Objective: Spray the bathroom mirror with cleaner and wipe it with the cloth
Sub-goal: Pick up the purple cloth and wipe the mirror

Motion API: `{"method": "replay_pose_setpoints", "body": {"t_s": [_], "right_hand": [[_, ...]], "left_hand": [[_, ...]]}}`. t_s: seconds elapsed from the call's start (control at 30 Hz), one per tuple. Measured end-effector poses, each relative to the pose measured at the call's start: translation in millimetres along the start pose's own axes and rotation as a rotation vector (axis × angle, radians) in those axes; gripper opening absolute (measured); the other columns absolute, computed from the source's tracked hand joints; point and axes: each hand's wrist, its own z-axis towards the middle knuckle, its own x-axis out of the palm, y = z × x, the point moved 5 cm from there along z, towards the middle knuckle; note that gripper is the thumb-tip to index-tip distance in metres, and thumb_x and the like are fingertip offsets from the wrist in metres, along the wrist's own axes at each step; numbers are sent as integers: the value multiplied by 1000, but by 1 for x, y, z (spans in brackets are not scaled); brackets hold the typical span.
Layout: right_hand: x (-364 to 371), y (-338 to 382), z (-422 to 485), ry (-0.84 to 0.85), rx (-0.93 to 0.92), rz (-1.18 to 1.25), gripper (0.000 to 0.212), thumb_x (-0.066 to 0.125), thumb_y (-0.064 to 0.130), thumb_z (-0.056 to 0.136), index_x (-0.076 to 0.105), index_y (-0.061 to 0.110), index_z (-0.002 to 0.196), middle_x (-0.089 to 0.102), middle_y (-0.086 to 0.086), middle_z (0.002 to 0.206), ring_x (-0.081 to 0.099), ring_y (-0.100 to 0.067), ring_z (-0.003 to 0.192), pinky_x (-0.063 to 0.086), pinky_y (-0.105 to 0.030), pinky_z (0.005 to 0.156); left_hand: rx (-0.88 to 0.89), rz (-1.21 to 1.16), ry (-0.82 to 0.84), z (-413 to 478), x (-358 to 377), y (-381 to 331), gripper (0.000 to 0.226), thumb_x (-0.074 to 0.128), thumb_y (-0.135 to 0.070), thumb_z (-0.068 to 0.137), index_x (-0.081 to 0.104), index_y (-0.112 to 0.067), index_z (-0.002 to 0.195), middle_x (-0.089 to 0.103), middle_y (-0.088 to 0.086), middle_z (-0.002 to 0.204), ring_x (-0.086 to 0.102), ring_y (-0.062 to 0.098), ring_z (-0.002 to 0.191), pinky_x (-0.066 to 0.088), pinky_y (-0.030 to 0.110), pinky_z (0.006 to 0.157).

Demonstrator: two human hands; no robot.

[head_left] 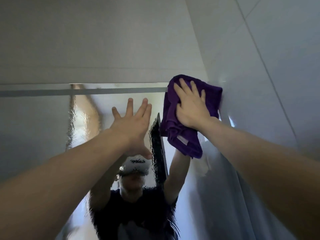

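Observation:
The bathroom mirror (52, 129) fills the lower part of the view, wet and streaked, its top edge just below the wall. My right hand (190, 106) presses a bunched purple cloth (183, 141) flat against the mirror's upper right corner, fingers spread over it. My left hand (133, 122) is raised near the glass at centre, palm forward, fingers apart, holding nothing. Whether it touches the glass I cannot tell. No spray bottle is in view. The glass reflects both arms and a person in a dark shirt.
A pale tiled wall (270, 49) runs close along the right of the mirror. Plain wall or ceiling (103, 40) lies above the mirror's top edge. Wavy liquid film (76, 118) covers the glass left of centre.

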Motion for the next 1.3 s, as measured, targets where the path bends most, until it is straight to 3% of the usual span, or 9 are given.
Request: {"method": "replay_pose_setpoints", "body": {"t_s": [0.2,0.37,0.57,0.67,0.77,0.83,0.9,1.1,1.3], "right_hand": [[22,57,-38,77,-182,-36,76,44,27,91,13,28,160,0,2,171,-8,-33,156,0,-65,121],[44,90,-106,180,-353,-48,80,47,28,90,10,31,160,-4,3,171,-12,-32,156,-2,-62,123],[62,56,-191,368,-450,-43,87,51,28,87,3,33,159,-16,9,169,-23,-24,153,31,-63,113],[57,10,-202,392,-435,-112,88,49,26,84,4,35,159,-18,11,169,-23,-23,154,33,-62,113],[43,-29,-187,330,-388,-205,90,52,18,77,16,29,159,2,1,171,-2,-33,156,28,-61,117],[29,-49,-159,260,-284,-246,89,58,11,77,23,23,158,12,-6,170,8,-37,155,25,-63,119],[15,-59,-126,205,-127,-222,84,58,10,84,22,20,160,7,-6,171,4,-36,156,16,-60,123],[-3,-39,-38,83,30,-130,77,49,9,86,20,14,158,7,-8,170,5,-39,154,11,-63,122],[2,22,9,33,-51,-129,66,41,25,97,20,17,159,9,-8,170,6,-41,154,11,-68,119]], "left_hand": [[21,21,-48,-24,-13,31,161,80,-80,57,-27,-17,158,-25,5,170,-16,34,159,11,56,129],[-97,56,-10,-50,-4,64,159,87,-73,55,-28,-32,157,-29,6,168,-17,43,157,17,67,123],[-152,-4,49,-66,6,69,141,84,-64,71,-25,-39,158,-29,5,169,-18,45,156,23,71,120],[-152,-10,65,-67,9,71,137,83,-64,72,-20,-36,160,-29,5,169,-17,44,156,27,69,119],[-146,8,76,-64,8,69,137,83,-62,73,-18,-33,160,-27,8,169,-13,46,156,31,66,118],[-143,20,72,-63,6,67,136,84,-62,71,-14,-32,161,-23,9,169,-10,48,156,35,65,115],[-136,32,58,-62,5,67,134,85,-62,70,-9,-31,160,-19,10,169,-6,48,155,39,64,113],[-119,9,25,-63,6,71,133,86,-64,67,-3,-32,161,-15,9,170,-2,45,156,41,63,112],[-133,-23,4,-62,6,70,132,89,-60,65,1,-34,159,-12,6,171,-2,44,156,37,65,114]]}}
